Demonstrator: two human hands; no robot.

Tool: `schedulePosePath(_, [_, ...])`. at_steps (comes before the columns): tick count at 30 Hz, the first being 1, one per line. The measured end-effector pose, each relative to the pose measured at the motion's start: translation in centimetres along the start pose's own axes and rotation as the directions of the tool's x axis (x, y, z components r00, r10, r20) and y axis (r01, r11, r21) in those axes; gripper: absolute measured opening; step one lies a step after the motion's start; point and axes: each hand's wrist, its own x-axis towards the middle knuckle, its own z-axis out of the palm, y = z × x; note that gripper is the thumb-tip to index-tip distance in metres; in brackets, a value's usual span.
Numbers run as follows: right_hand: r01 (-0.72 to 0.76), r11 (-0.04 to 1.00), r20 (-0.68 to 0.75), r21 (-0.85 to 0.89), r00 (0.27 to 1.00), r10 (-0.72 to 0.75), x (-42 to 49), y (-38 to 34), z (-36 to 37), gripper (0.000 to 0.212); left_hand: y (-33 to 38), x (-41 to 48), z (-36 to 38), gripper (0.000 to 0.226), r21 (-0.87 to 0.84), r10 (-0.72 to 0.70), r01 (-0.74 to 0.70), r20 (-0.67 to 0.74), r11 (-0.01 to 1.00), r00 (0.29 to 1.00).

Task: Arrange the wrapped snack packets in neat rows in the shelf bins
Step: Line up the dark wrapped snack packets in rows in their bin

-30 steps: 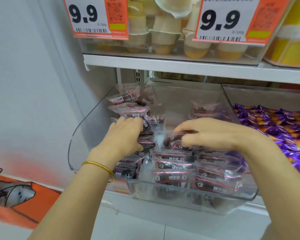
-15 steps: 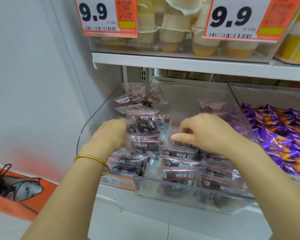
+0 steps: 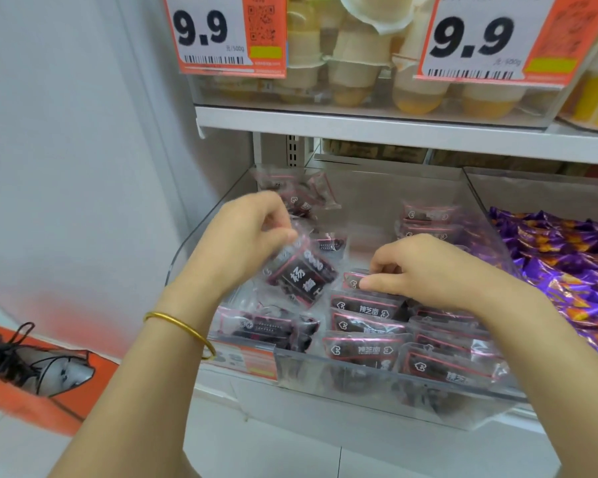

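A dark, pink-edged packet (image 3: 301, 276) hangs tilted above the left part of the clear bin (image 3: 359, 384). The left hand (image 3: 246, 243) pinches its upper end, fingers curled on the wrapper. Just to the right, the right hand (image 3: 425, 270) nips the top edge of the rearmost packet (image 3: 354, 281) in the middle row (image 3: 365, 326), thumb and forefinger closed on it. Two rows stand on edge behind the bin's front wall, and flat packets (image 3: 256, 327) lie at the front left. Behind the hands the bin's floor shows between loose packets (image 3: 290, 191) in the back left corner and a small stack (image 3: 428, 219) by the right wall. Beyond that wall lie purple packets (image 3: 567, 270).
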Motion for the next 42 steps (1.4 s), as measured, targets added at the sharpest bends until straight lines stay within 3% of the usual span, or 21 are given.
schedulePosePath(4, [0.022, 0.999, 0.025, 0.027, 0.999, -0.023, -0.4, -0.1, -0.4, 0.034, 1.2, 0.5, -0.4, 0.016, -0.272, -0.007, -0.065, -0.258, 0.96, 0.966])
schedulePosePath(8, [0.043, 0.999, 0.019, -0.009, 0.999, -0.043, -0.6, -0.1, -0.4, 0.034, 2.2, 1.8, 0.2, 0.02, -0.289, -0.022, -0.126, -0.461, 0.949, 0.887])
schedulePosePath(12, [0.039, 0.999, 0.028, 0.014, 0.999, -0.039, -1.1, 0.2, -0.4, 0.039, 3.2, 3.3, 1.1, 0.014, -0.33, -0.002, -0.203, -0.529, 0.922, 0.849])
schedulePosePath(14, [0.043, 0.998, 0.008, 0.048, 0.999, -0.043, -1.4, 0.3, -0.5, 0.037, 3.8, 3.7, 2.1, 0.007, -0.244, 0.109, -0.241, -0.455, 0.94, 0.884])
schedulePosePath(16, [0.042, 0.997, 0.001, 0.069, 0.999, -0.042, -1.6, 0.4, -0.7, 0.032, 4.0, 3.9, 3.6, 0.003, -0.166, 0.19, -0.239, -0.266, 0.957, 0.945])
schedulePosePath(18, [0.044, 0.995, -0.02, 0.094, 0.999, -0.043, -1.7, 0.5, -0.9, 0.028, 3.9, 4.0, 5.1, 0.004, -0.118, 0.177, -0.182, -0.056, 0.976, 0.983])
schedulePosePath(22, [-0.002, 0.988, -0.327, 0.153, 0.944, 0.052, -1.4, 0.7, -1.0, 0.017, 3.6, 4.7, 6.4, 0.005, -0.08, 0.104, -0.094, 0.134, 0.992, 0.985])
schedulePosePath(24, [-0.05, 0.986, -0.444, 0.159, 0.888, 0.117, -1.0, 0.4, -0.9, 0.03, 3.8, 5.1, 6.3, 0.005, -0.085, 0.092, -0.078, 0.186, 0.993, 0.978])
schedulePosePath(27, [-0.06, 0.98, -0.376, 0.191, 0.918, 0.13, -0.1, 0.0, -0.1, 0.05, 4.0, 5.3, 5.9, 0.004, -0.118, 0.079, -0.051, 0.247, 0.992, 0.966])
schedulePosePath(30, [-0.065, 0.986, -0.296, 0.152, 0.949, 0.108, 0.3, 0.0, 0.3, 0.032, 3.2, 5.3, 5.2, 0.002, -0.238, 0.036, 0.031, 0.275, 0.971, 0.961])
schedulePosePath(33, [-0.015, 0.997, -0.241, 0.07, 0.97, 0.031, -0.1, 0.6, -0.5, 0.007, 1.9, 5.4, 4.6, 0.009, -0.289, -0.047, 0.105, 0.203, 0.951, 0.978])
schedulePosePath(38, [-0.007, 0.998, -0.147, 0.062, 0.989, 0.016, -0.4, 0.9, -1.0, 0.011, 1.6, 5.3, 4.7, 0.014, -0.295, -0.089, 0.112, 0.09, 0.949, 0.992])
schedulePosePath(42, [-0.097, 0.989, -0.217, 0.114, 0.969, 0.12, 0.0, 0.4, -0.5, 0.018, 3.3, 4.8, 6.2, 0.024, -0.268, -0.046, 0.105, 0.22, 0.958, 0.974])
